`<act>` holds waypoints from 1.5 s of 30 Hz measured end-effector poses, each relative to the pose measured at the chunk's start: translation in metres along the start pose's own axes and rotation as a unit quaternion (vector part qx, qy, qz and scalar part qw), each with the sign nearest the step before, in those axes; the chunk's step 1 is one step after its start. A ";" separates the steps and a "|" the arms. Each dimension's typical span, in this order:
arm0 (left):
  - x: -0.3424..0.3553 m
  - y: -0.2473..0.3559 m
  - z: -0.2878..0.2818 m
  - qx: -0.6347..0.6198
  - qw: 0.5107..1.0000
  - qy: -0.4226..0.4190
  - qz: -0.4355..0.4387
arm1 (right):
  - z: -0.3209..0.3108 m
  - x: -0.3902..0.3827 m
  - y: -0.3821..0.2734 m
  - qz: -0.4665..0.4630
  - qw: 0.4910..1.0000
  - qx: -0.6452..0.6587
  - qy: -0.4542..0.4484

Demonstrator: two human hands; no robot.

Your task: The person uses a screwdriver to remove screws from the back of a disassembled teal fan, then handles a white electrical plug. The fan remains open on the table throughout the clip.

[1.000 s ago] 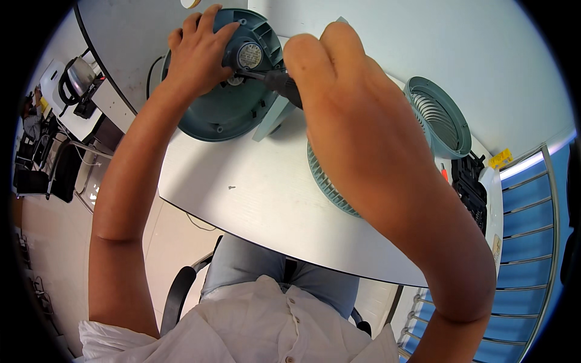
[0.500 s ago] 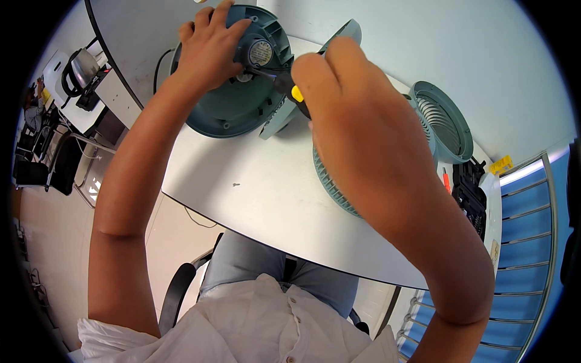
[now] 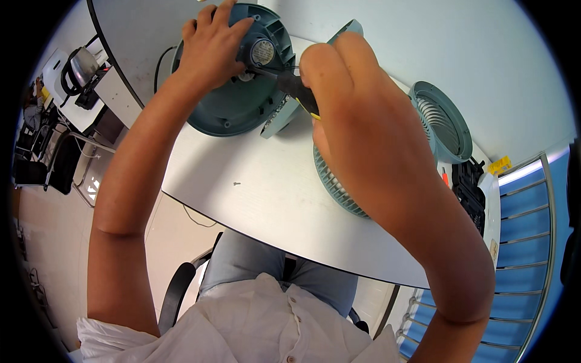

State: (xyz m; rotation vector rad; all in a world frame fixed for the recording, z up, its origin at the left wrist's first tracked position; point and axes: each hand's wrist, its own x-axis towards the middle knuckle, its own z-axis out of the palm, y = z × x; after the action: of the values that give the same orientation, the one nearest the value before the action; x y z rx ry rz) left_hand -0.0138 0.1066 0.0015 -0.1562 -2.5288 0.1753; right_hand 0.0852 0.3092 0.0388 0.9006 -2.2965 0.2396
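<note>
While the left grip (image 3: 209, 55) clamps a round teal housing (image 3: 227, 109), the right grip (image 3: 366, 106) clamps a screwdriver (image 3: 296, 91)

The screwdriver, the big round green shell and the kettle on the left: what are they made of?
The screwdriver: its dull black grip looks like rubber or plastic, its thin grey shaft like metal.
The round green shell: probably hard plastic, smooth and a bit shiny, with moulded ribs near its rim.
The kettle: perhaps polished steel, since its body is silvery and gleams.
</note>
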 end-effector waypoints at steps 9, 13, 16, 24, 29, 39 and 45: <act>0.000 -0.001 0.000 -0.009 1.000 0.008 0.008 | -0.003 0.001 0.009 -0.015 0.999 -0.048 0.004; 0.000 -0.003 0.004 -0.009 0.999 0.032 0.023 | 0.000 0.002 0.011 -0.068 0.993 -0.076 0.064; 0.001 0.000 0.000 -0.008 1.000 0.015 0.015 | -0.001 0.001 0.010 -0.046 0.996 -0.072 0.040; 0.001 -0.001 0.002 0.004 1.000 0.015 0.016 | 0.001 -0.004 0.007 -0.041 0.998 -0.050 0.022; 0.002 0.000 0.002 0.018 1.000 0.009 0.013 | -0.004 -0.004 0.006 -0.007 0.999 -0.050 -0.011; 0.001 -0.001 0.005 0.008 1.000 0.020 0.011 | -0.002 -0.003 0.006 -0.018 0.997 -0.069 -0.001; 0.004 0.005 -0.003 0.007 1.000 -0.007 -0.001 | -0.018 0.001 0.003 -0.015 0.999 -0.031 -0.017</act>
State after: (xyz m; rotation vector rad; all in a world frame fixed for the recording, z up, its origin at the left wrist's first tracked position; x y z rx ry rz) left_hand -0.0147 0.1127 0.0048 -0.1469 -2.5414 0.1949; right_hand 0.0918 0.3177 0.0541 0.9134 -2.3080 0.1410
